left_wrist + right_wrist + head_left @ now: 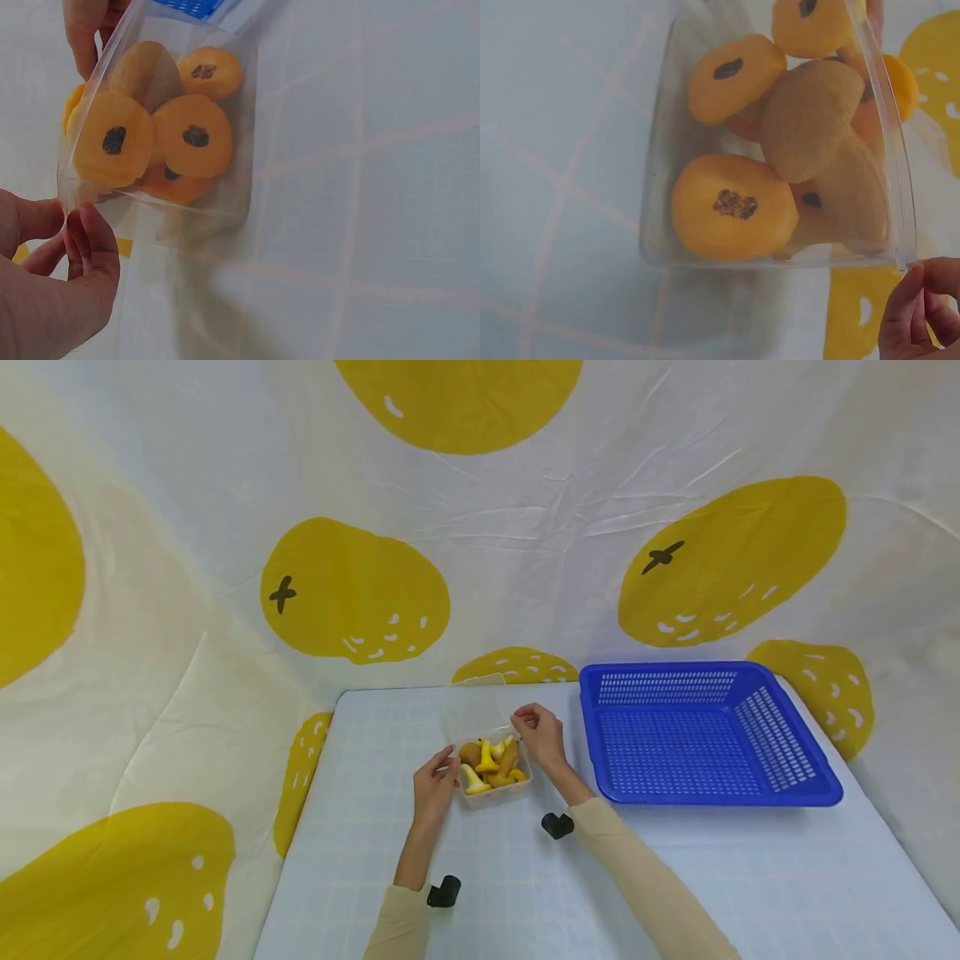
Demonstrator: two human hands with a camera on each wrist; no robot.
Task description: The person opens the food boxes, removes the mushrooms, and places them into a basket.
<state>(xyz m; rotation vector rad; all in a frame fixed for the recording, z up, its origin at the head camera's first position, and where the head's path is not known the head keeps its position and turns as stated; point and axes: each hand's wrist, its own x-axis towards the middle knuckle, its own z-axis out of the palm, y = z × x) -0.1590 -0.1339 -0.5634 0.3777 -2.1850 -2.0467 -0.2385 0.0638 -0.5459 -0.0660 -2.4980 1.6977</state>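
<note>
A clear plastic box [501,795] stands on the table, its see-through lid [474,703] folded back toward the wall. Inside lie several yellow and brown pear- or mushroom-shaped pieces [486,758]. From below, in the left wrist view, rounded orange ends [196,139] with dark patches show through the plastic, beside a brown piece [146,75]. My left hand [435,785] pinches the box's rim at the left side. At the back right corner, my right hand [542,735] pinches the edge between thumb and forefinger, also seen in the right wrist view.
A blue perforated plastic basket [678,752] sits to the right of the box, near the back edge. The table [360,852] has a pale checked cover. Behind it hangs a white cloth [525,560] printed with large yellow fruits.
</note>
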